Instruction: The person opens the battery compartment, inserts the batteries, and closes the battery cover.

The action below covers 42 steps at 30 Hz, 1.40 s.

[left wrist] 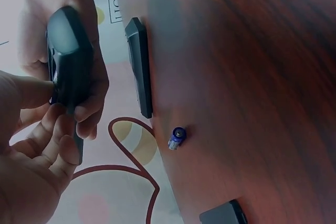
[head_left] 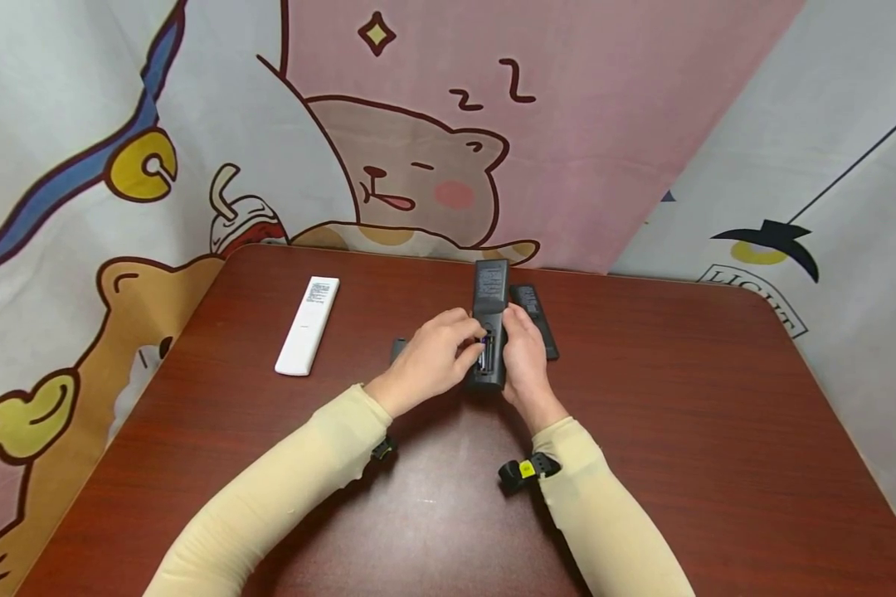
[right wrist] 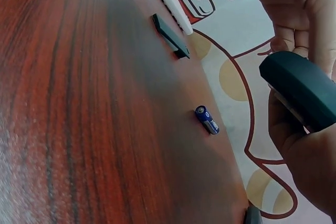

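Observation:
A black remote control point(head_left: 491, 286) is held above the table, its back facing up and its battery compartment point(head_left: 488, 365) uncovered. My right hand point(head_left: 526, 356) grips it from the right side. At the compartment, the thumb and fingers of my left hand point(head_left: 433, 352) pinch a battery point(head_left: 485, 339), mostly covered by the fingertips. Below the remote, a blue AAA-size battery point(right wrist: 207, 119) lies on the table, seen in both wrist views. A small black battery cover point(right wrist: 170, 36) lies to the left, partly hidden behind my left hand in the head view.
A second black remote point(head_left: 545, 332) lies on the table just behind my right hand. Farther left is a white remote point(head_left: 308, 327), lying face down. The brown table point(head_left: 679, 414) ends at a patterned curtain point(head_left: 605, 124) along its back edge.

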Available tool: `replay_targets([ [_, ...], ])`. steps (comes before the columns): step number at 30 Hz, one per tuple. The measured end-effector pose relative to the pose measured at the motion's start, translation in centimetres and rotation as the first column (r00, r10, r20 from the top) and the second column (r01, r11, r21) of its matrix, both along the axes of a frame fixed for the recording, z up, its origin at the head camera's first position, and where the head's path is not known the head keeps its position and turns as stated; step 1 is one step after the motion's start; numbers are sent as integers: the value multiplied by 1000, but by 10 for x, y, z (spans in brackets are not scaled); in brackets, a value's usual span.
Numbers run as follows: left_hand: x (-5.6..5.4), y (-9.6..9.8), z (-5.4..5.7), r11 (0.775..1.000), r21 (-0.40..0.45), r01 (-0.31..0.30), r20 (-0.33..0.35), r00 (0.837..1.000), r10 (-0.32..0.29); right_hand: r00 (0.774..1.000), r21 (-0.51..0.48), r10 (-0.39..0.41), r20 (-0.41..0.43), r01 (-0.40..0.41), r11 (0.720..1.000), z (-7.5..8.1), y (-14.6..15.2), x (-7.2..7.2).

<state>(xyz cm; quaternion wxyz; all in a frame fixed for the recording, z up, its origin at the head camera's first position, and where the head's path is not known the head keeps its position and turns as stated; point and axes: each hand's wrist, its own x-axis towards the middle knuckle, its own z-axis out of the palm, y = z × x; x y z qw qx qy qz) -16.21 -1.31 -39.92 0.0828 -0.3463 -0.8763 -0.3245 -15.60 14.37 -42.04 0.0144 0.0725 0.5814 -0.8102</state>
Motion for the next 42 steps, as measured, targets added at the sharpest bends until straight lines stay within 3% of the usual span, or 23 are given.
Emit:
replay_targets([
  [8,3,1,-3,1000,-24,4,-52,999,-6,1000,-43,-4,-18,4,999,-1,0,0],
  [15,4,2,-5,999,-46,15,-105,994,-19,1000,-18,2,-11,-2,1000,-2,2,-1],
  [24,4,2,-9,997,-75,11,-179,984,-24,1000,-47,-9,-1,9,999,-2,2,-1],
  [33,5,2,-14,991,-130,17,-248,968,-49,1000,-12,-11,17,11,1000,-2,3,-2],
  [42,6,2,-13,978,-209,6,-281,957,-66,999,-7,-34,37,35,999,-4,2,-2],
])
